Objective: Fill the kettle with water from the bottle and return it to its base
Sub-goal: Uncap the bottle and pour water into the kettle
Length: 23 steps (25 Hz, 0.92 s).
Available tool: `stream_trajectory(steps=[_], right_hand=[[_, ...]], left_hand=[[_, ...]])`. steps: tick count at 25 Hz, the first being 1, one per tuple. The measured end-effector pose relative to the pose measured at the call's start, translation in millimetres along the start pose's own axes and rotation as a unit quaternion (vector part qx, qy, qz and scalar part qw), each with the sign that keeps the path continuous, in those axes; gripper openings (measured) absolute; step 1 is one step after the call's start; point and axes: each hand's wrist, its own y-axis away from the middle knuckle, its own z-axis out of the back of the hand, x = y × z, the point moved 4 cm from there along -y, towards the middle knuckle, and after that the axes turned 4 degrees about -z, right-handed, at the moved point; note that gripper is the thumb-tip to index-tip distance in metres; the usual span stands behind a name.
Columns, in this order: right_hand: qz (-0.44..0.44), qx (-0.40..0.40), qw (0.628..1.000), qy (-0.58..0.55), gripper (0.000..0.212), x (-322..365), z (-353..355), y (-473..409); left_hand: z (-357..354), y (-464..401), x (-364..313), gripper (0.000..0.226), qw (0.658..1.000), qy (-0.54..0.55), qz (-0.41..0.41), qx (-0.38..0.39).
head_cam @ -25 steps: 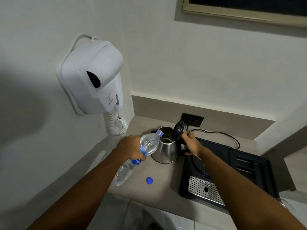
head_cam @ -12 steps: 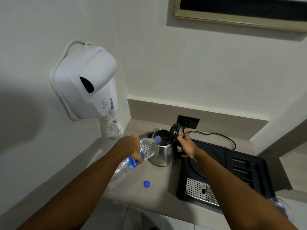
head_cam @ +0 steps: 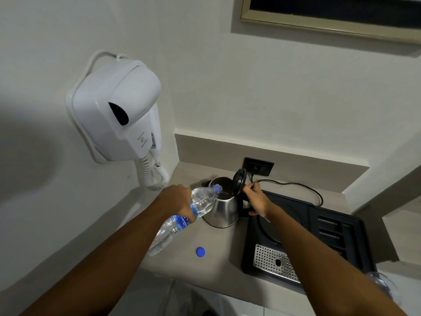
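Left hand grips tilted bottle; right hand holds kettle handle.

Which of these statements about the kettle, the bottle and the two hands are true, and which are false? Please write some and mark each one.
1. The left hand holds the bottle tilted, with its mouth over the open kettle. True.
2. The kettle lid is closed. False: it stands open, hinged up.
3. The blue cap is screwed on the bottle. False: it lies on the counter, in front of the kettle.
4. The right hand is at the kettle's handle side. True.
5. The kettle sits on the black tray. False: it stands on the counter, left of the tray.
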Motion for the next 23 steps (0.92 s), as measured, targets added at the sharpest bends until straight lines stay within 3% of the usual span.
stream_trajectory(steps=[10, 14, 17, 23], right_hand=[[-0.005, -0.009, 1.0, 0.004, 0.047, 1.1, -1.9, 0.8], [-0.002, -0.01, 1.0, 0.006, 0.049, -0.4, -1.2, -0.1], [-0.001, -0.005, 1.0, 0.004, 0.052, -0.6, -1.6, 0.1], [-0.002, -0.006, 1.0, -0.002, 0.055, -0.6, -2.2, -1.8]], left_hand=[[-14.0, -4.0, 7.6, 0.077, 0.997, 0.045, -0.007, -0.06], [-29.5, 1.2, 13.0, 0.076, 0.979, 0.139, -0.013, -0.147], [-51.6, 9.7, 27.9, 0.074, 0.931, 0.276, 0.026, -0.236], [-108.0, 29.2, 44.3, 0.061, 0.778, 0.525, 0.112, -0.326]])
